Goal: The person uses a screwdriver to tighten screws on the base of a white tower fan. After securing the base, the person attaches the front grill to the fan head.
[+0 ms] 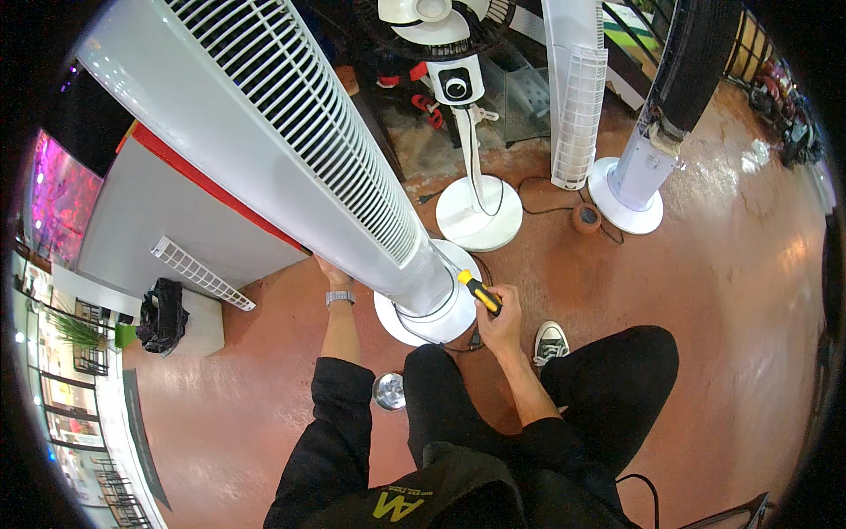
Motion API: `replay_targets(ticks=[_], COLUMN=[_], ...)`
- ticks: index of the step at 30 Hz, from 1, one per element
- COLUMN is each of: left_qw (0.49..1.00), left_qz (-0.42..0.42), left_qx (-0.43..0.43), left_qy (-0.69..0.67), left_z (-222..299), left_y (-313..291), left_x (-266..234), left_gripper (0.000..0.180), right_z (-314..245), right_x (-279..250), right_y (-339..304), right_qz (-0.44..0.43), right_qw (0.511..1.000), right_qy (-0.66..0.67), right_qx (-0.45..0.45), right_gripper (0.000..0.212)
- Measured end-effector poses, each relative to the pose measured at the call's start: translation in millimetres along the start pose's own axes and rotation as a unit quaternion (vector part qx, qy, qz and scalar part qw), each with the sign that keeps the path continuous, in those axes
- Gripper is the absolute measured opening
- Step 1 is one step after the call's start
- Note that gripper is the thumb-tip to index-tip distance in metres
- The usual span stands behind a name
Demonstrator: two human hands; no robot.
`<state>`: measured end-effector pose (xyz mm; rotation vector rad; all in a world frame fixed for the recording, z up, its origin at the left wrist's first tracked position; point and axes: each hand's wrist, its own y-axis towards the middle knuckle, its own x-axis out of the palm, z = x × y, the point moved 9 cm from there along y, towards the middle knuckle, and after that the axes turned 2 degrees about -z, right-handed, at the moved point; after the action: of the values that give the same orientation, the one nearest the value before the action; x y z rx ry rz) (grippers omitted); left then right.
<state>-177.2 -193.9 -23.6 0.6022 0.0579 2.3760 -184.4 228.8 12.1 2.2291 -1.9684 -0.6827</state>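
Note:
A tall white tower fan (291, 150) with a slatted grille leans over me on its round white base (401, 324). My right hand (500, 322) is closed around the yellow and black handle of a screwdriver (478, 292), whose shaft points toward the fan's lower column. My left hand (335, 271), below a wristwatch, reaches behind the fan's left side; its fingers are hidden by the housing. A power cord (458, 348) lies by the base. On the floor near my left knee sits a small round metal dish (389, 391).
Behind stands a white pedestal fan (478, 216). Farther right are a loose white grille panel (577, 123) and a partly opened tower fan (641, 172), with a small brown pot (585, 218) nearby. At left, a bin (198, 324) and a narrow white grille (203, 273) rest by a grey panel (189, 216).

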Motion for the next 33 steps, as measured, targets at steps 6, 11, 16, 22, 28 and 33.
replay_targets(ticks=[6,11,16,22,28,33], left_qw=[0.98,0.999,0.995,0.995,0.993,1.0], left_qz=[-0.072,-0.045,-0.057,-0.067,-0.057,-0.029], left_qx=[0.11,0.026,0.058,0.061,0.079,0.01], left_qy=[0.148,0.007,0.054,0.041,0.066,-0.002], left_z=[4.7,-15.0,10.1,12.3,13.9,-4.3], left_y=[38.2,12.6,11.7,13.3,9.2,1.3], left_x=[-47.2,-15.3,-16.1,-14.1,-12.3,-0.5], left_gripper=[0.054,0.053,0.054,0.051,0.053,0.054], right_z=[8.4,-15.8,4.6,-29.6,-1.1,7.8], right_x=[17.7,-9.1,11.5,-1.1,6.9,-1.6], right_y=[1.2,4.5,1.5,8.3,3.1,8.5], right_qz=[-0.003,0.05,-0.067,0.036,-0.029,-0.054], right_qw=[0.993,0.999,0.959,0.997,0.992,0.988], right_qy=[0.044,-0.009,0.107,-0.038,0.058,0.029], right_qx=[0.114,-0.014,0.254,-0.06,0.107,0.144], right_gripper=[0.031,0.021,0.03,0.026,0.031,0.033])
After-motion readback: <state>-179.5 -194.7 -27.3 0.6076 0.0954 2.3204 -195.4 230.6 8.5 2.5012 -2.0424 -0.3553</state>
